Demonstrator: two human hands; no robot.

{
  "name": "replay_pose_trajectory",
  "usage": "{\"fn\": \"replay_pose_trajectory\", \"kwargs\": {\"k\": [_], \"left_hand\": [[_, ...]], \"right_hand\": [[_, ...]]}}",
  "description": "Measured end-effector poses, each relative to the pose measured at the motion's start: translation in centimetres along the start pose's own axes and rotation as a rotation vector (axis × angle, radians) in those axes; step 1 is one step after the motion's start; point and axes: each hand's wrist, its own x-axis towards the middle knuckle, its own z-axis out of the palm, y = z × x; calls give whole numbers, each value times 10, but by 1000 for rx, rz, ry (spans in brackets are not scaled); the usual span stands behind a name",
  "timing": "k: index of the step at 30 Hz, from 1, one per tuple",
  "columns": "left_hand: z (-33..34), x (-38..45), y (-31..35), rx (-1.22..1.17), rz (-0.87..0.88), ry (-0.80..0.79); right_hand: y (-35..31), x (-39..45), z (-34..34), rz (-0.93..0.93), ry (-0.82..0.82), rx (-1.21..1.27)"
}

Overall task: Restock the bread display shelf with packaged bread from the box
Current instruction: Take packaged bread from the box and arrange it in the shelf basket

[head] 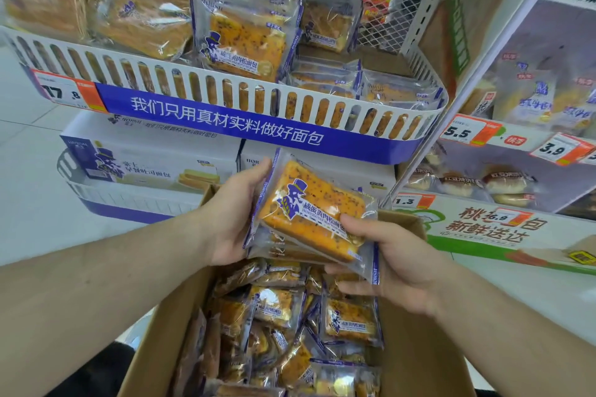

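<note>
A shop: price tags on bread shelves

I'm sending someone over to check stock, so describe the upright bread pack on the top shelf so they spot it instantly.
Find the white slotted shelf basket with the blue banner. Near its middle one packaged bread stands upright, facing out. Unlike the flat packs to its right, it shows its purple top-hat logo.

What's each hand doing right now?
Left hand: holding the bread packs.
Right hand: holding the same packs.
</note>
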Motion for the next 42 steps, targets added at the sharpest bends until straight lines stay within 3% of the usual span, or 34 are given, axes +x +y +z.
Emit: {"fn": "replay_pose_trajectory", "kwargs": {"k": [6,10,18,25,30,35,40,42], "left_hand": [[-1,-1,11,168,62,-55],[-1,-6,4,280,-11,-150],[3,-7,30,338,50,-165],[46,6,105,358,231,-87],[81,29,166,320,312,-132],[93,86,190,207,466,111],[104,141,195,-65,592,302],[101,153,196,-37,619,358]], "right_hand": [[2,0,8,-57,71,-65],[1,-1,11,-74,75,-49],[-20,-14,6,-66,45,42],[-93,-24,-23,-288,59,79],[-161,-9,-51,-414,77,62],[-212,45,-75,-483,160,141],[-246,108,-93,-532,225,164],[-262,130,-99,-560,221,187]]}}
